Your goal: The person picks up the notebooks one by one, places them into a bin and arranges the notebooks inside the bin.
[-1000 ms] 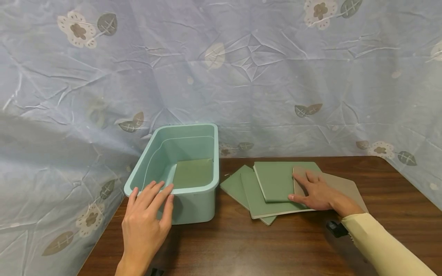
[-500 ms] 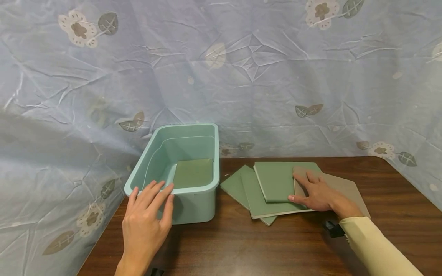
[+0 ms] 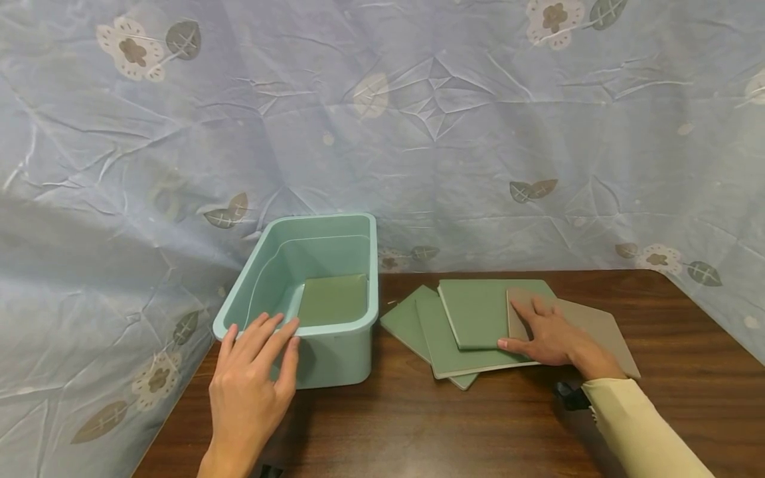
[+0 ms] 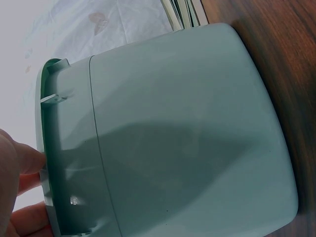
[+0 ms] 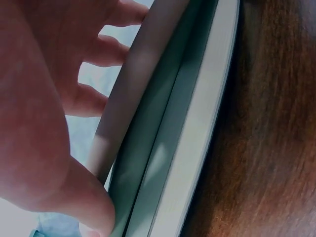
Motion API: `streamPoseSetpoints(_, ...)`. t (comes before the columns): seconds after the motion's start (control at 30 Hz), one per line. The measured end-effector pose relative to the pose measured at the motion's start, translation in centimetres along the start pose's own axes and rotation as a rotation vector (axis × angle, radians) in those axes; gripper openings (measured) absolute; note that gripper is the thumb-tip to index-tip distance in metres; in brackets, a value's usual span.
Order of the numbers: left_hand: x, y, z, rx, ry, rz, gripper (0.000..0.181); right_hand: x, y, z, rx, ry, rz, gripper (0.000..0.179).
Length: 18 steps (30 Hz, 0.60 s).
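Note:
My left hand (image 3: 251,382) rests with its fingertips on the near rim of a light-green plastic tub (image 3: 340,358). In the left wrist view, fingers (image 4: 29,165) touch the edge of that rim. Inside the tub lies a green notebook (image 3: 333,299). To the right is an overlapping pile of notebooks. My right hand (image 3: 552,337) lies spread on a small brown notebook (image 3: 515,325), its thumb near a green notebook (image 3: 475,312). Beneath are a larger green notebook (image 3: 460,364), another green one (image 3: 402,323) and a beige one (image 3: 600,328).
The dark wooden table (image 3: 442,431) extends in front of the tub and the pile. A pale floral cloth (image 3: 436,166) hangs behind the table and along its left side. A dark device (image 3: 570,396) sits at my right wrist.
Both hands stay in place on the tub and the notebooks. My right forearm has shifted slightly to the left.

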<state>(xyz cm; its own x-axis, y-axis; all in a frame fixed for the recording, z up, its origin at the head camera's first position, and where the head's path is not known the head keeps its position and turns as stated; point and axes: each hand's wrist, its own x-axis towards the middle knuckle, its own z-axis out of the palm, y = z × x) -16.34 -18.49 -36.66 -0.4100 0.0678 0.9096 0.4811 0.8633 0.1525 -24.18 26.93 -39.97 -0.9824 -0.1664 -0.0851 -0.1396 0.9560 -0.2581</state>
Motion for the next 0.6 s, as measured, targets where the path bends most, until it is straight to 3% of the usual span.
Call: streamPoseSetpoints(0.6, -0.19, 0.12, -0.2, 0.031, -0.046, -0.003, 0.026, 0.0, -0.06, -0.13, -0.009, 0.014, -0.013, 0.107)
